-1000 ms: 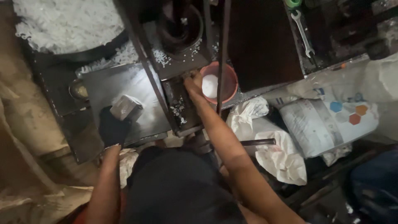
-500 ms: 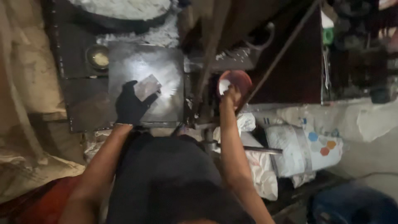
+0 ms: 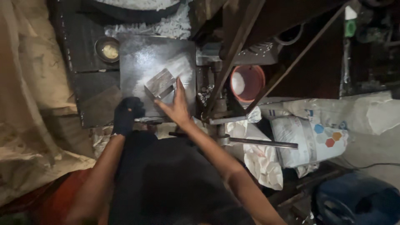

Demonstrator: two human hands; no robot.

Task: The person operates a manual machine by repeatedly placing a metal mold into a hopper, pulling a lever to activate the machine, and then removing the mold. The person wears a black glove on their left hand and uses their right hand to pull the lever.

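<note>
A small grey metal block (image 3: 160,82) lies on a shiny dark metal plate (image 3: 143,56). My right hand (image 3: 177,106), bare, reaches onto the plate with its fingers spread, fingertips touching the block's right side. My left hand (image 3: 126,114), in a black glove, rests at the plate's near edge just below and left of the block, fingers curled, holding nothing that I can see.
A red bowl (image 3: 248,82) with white powder sits right of a metal frame (image 3: 233,54). A small round tin (image 3: 107,49) stands at the plate's far left. White flakes (image 3: 166,27) lie behind. White sacks (image 3: 310,135) and a blue drum (image 3: 358,200) are at right.
My right hand left the red bowl and moved left onto the plate to the block. My gloved left hand let go of the block and drew back to the plate's near edge.
</note>
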